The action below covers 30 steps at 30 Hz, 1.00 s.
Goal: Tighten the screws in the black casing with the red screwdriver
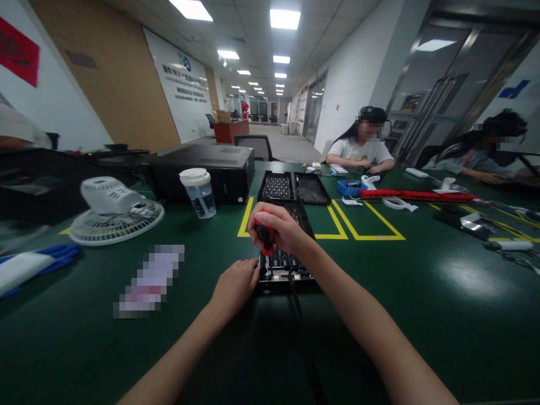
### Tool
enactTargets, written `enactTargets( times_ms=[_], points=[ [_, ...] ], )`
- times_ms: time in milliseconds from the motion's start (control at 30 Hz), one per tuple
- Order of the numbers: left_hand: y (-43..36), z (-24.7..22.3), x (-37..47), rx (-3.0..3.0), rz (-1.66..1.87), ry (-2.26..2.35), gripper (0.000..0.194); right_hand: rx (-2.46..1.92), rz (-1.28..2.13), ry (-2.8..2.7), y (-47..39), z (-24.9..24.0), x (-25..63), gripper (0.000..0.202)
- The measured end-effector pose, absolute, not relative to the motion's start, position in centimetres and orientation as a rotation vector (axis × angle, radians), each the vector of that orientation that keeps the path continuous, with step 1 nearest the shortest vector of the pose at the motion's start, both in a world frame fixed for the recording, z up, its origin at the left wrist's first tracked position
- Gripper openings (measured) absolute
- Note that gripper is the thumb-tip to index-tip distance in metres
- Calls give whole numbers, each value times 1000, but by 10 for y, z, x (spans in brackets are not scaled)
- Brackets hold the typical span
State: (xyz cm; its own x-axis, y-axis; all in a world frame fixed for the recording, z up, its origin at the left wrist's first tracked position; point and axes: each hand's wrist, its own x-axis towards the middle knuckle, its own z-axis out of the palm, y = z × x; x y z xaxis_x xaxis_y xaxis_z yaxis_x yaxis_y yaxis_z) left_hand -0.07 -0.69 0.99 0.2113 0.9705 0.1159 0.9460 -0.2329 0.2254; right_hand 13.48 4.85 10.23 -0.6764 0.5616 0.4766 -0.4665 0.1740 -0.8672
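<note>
My right hand (280, 225) is closed round a red and black screwdriver (267, 247), held upright over an opened black device (287, 275). The screwdriver's tip is hidden among the dark inner parts. At the device's near left edge, my left hand (237, 284) grips its side with bent fingers. Pale and metallic parts show along the near end of the device, and a dark cable or strap hangs from there toward me. Just beyond lies an open black case, with rows of small rounded pieces in its left half (276, 187) and a dark right half (312, 188).
Left on the green table (202, 360) are a lidded water cup (199, 194), a white fan (116, 211), a blurred-out flat item (154, 275) and a large black box (202, 169). To the right lie a blue tray (350, 188) and a tape roll (396, 203). Co-workers sit beyond.
</note>
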Motion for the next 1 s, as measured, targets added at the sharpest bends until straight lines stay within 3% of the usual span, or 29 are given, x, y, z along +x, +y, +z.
enactTargets(
  times_ms=[1000],
  points=[
    [-9, 14, 1, 2329, 352, 1874, 35, -225, 1453, -1586, 46, 102, 127, 18]
  ],
)
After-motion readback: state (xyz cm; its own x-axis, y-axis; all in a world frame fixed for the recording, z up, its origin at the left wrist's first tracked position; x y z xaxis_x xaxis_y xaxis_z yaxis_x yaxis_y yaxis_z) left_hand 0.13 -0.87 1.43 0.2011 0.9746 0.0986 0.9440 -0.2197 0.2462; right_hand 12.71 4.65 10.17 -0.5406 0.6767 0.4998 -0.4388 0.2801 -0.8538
